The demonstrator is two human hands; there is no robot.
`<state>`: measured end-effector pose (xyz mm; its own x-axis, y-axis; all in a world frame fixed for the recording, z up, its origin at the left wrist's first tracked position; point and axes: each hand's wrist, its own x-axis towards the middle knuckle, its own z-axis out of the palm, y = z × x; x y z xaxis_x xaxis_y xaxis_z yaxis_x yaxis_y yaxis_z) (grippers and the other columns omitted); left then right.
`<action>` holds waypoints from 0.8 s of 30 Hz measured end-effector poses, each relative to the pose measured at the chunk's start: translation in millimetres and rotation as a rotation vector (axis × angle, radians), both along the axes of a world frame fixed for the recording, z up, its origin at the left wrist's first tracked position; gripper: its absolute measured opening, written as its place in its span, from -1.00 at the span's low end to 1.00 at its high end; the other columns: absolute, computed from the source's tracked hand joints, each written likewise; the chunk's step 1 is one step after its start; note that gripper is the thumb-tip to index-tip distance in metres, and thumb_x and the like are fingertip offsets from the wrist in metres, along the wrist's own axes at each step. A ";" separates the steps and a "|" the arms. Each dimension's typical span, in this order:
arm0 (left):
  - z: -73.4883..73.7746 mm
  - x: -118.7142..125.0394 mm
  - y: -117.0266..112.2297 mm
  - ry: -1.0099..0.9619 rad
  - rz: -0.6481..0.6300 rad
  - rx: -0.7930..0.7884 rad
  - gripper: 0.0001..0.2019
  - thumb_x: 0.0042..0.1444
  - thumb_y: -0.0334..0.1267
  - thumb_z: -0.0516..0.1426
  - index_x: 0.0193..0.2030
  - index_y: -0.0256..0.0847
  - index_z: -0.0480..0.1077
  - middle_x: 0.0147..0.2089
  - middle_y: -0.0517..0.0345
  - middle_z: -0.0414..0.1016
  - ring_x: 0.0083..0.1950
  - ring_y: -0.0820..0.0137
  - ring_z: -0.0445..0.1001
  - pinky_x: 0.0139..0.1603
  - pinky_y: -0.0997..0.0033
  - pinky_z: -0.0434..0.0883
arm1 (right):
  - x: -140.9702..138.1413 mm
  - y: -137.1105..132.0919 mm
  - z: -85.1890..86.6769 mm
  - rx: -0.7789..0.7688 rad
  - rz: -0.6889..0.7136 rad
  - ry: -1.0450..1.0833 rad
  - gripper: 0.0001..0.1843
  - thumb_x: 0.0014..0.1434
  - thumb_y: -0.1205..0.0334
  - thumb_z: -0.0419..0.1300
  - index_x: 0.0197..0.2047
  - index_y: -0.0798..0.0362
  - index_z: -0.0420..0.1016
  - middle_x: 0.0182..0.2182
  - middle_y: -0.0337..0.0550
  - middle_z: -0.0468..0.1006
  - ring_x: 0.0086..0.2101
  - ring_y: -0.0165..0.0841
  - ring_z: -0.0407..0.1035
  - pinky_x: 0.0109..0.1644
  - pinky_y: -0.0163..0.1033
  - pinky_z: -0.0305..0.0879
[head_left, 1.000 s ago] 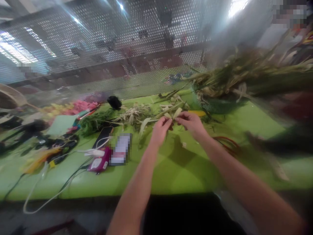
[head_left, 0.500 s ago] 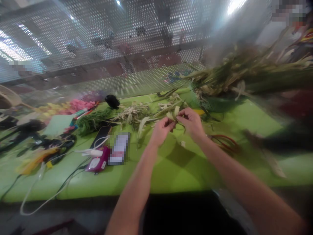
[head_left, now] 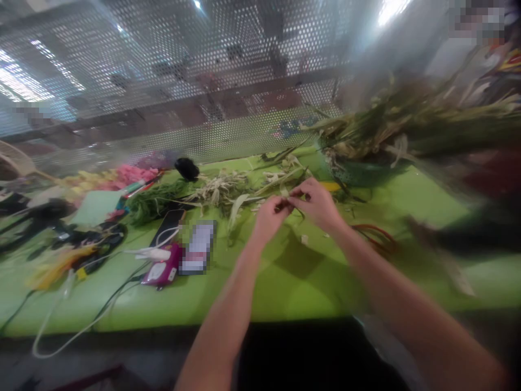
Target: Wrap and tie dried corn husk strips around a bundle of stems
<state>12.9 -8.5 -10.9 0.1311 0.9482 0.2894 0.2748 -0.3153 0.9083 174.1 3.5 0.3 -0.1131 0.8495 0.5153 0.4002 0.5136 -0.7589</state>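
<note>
My left hand (head_left: 269, 218) and my right hand (head_left: 315, 205) meet above the green table, fingertips pinched together. Between them is a pale, dry leaf strip (head_left: 284, 190), which looks like corn husk; its upper end pokes up and the rest is hidden by my fingers. Just beyond my hands lie more dry leaves (head_left: 240, 202) and a heap of shredded pale strips (head_left: 222, 187). By my right forearm rests a tool with thin red handles (head_left: 372, 233), too blurred to name for sure.
At the right, a green basin (head_left: 362, 171) holds long dry stalks (head_left: 407, 119). To the left lie a phone (head_left: 199, 247), a purple power socket (head_left: 165, 266) with cables, green fibres (head_left: 157, 202) and pink pieces (head_left: 136, 176). A perforated metal screen (head_left: 203, 81) stands behind the table (head_left: 293, 304).
My right hand has shifted slightly left, and my fingertips are closer together. Less of the leaf strip shows above my fingers than before.
</note>
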 end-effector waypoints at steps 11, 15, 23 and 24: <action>-14.0 -3.6 8.6 -0.478 0.050 -0.271 -0.73 -0.10 -0.16 0.32 -0.31 -0.25 0.45 -0.38 0.23 0.47 -0.37 0.52 0.36 -0.28 0.50 0.30 | -2.5 -10.4 8.8 0.165 -0.158 0.087 -0.87 0.12 0.24 0.30 -0.22 0.02 0.54 -0.21 -0.15 0.44 -0.38 -0.39 0.27 -0.33 -0.25 0.21; -10.7 -6.0 10.7 -0.658 0.126 -0.314 -0.66 -0.20 -0.15 0.38 -0.31 -0.24 0.43 -0.36 0.23 0.50 -0.34 0.50 0.42 -0.26 0.48 0.37 | -8.9 -12.2 2.6 0.086 -0.060 -0.061 -0.87 0.13 0.15 0.30 -0.36 0.02 0.52 -0.38 -0.18 0.50 -0.32 -0.31 0.35 -0.26 -0.23 0.22; -6.7 -8.2 7.8 -0.610 0.126 -0.331 -0.70 -0.13 -0.11 0.35 -0.34 -0.25 0.47 -0.39 0.21 0.51 -0.38 0.49 0.41 -0.28 0.46 0.35 | -15.3 -7.8 -11.6 -0.079 0.024 -0.159 -0.90 0.19 0.23 0.22 -0.32 0.01 0.57 -0.39 -0.22 0.60 -0.40 -0.34 0.39 -0.32 -0.27 0.14; -7.1 -9.1 8.0 -0.587 0.129 -0.318 -0.72 -0.12 -0.12 0.34 -0.35 -0.26 0.47 -0.39 0.20 0.51 -0.37 0.48 0.42 -0.26 0.45 0.35 | -14.1 -7.1 -11.4 -0.063 0.018 -0.170 -0.90 0.18 0.24 0.23 -0.33 0.01 0.57 -0.40 -0.22 0.60 -0.40 -0.34 0.39 -0.32 -0.28 0.14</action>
